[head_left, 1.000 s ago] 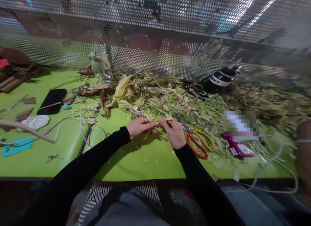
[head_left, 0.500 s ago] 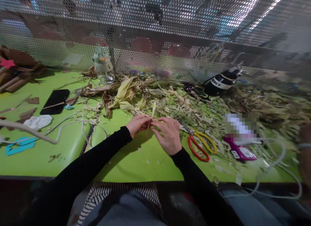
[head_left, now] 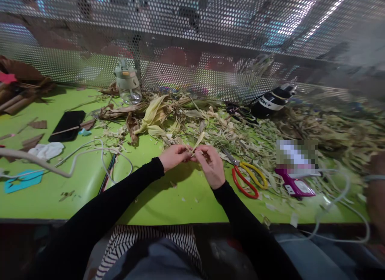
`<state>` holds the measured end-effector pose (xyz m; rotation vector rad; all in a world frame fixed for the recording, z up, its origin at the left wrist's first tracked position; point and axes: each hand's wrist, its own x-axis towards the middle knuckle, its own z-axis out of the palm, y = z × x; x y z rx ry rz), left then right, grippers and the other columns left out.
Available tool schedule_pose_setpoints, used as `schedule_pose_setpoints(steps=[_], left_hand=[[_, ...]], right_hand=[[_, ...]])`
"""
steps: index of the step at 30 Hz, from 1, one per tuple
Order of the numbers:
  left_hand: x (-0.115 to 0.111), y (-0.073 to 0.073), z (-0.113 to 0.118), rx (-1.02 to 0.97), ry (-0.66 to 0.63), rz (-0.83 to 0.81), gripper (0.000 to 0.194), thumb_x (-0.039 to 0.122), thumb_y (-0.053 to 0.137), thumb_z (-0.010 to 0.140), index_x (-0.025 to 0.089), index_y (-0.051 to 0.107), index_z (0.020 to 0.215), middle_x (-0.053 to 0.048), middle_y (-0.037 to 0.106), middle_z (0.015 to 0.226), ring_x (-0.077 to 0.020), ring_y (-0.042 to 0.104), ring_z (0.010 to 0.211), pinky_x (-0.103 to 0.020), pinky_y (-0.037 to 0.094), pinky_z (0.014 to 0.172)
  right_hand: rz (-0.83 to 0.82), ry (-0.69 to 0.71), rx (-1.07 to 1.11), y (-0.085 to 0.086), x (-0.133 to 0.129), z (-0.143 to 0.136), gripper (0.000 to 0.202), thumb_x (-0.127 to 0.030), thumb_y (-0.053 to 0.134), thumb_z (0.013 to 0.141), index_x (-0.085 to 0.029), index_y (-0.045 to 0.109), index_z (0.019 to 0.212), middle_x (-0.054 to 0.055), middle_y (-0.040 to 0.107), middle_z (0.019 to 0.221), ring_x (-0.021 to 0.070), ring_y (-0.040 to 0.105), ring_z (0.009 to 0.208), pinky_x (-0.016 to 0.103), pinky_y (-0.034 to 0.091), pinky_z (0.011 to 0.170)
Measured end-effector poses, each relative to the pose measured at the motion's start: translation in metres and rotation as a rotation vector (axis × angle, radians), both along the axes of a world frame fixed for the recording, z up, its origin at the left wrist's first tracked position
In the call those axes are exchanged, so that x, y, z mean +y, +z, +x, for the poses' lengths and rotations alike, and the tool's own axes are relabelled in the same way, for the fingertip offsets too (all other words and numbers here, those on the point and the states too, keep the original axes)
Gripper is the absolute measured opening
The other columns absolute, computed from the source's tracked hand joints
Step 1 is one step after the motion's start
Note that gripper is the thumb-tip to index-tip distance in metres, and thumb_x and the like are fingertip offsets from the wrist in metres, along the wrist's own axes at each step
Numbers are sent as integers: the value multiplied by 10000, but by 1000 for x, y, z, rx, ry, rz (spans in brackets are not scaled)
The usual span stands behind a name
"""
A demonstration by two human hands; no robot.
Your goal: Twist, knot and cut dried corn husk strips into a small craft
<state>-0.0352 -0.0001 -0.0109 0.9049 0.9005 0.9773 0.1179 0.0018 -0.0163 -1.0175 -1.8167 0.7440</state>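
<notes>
Green tabletop (head_left: 168, 205), husk strip (head_left: 199, 140) diagonal, tip rightward

Husk strip (head_left: 199, 139) partly hidden by fingers (head_left: 203, 157); co-worker's arm (head_left: 375, 193) cropped at right edge.

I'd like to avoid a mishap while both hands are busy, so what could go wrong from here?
1. The narrow, pale yellow husk strip, pinched between the fingertips of the left hand and right hand, might slip or tear.
2. The metal scissors with red and yellow handles lie beside the right black sleeve, which could knock them.
3. The looped off-white cable runs close to the left black sleeve and might snag.
</notes>
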Motion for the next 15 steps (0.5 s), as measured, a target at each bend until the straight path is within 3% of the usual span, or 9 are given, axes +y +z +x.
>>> schedule_pose_setpoints(steps=[5, 9, 11, 15], left_hand=[[-2, 0, 4, 70, 8, 75, 115, 108, 626, 743, 97, 590, 852, -14, 659, 651, -66, 587, 599, -192, 436, 618], [0, 3, 4, 105, 148, 63, 85, 65, 571, 763, 96, 564, 842, 26, 609, 573, -37, 524, 499, -177, 426, 575], [2, 4, 2, 85, 213, 37, 73, 69, 548, 777, 103, 552, 841, 21, 613, 591, -46, 552, 529, -177, 438, 579], [9, 1, -5, 172, 235, 48, 84, 84, 548, 766, 119, 555, 841, 6, 630, 635, -71, 593, 595, -171, 438, 565]], right_hand=[[-109, -58, 40, 0, 0, -1, 148, -347, 542, 842, -198, 533, 841, 9, 576, 757, 134, 576, 607, 283, 491, 588], [-124, 17, -10, -1, 3, 2, 216, -383, 535, 850, -191, 534, 950, 34, 645, 809, 166, 630, 715, 305, 514, 649], [-50, 34, -106, -1, 4, 4, 210, -378, 529, 856, -187, 559, 939, 53, 659, 833, 177, 629, 742, 311, 514, 648], [308, -5, -366, -2, 4, 6, 151, -299, 514, 872, -180, 603, 849, 74, 658, 790, 186, 598, 696, 331, 492, 631]])
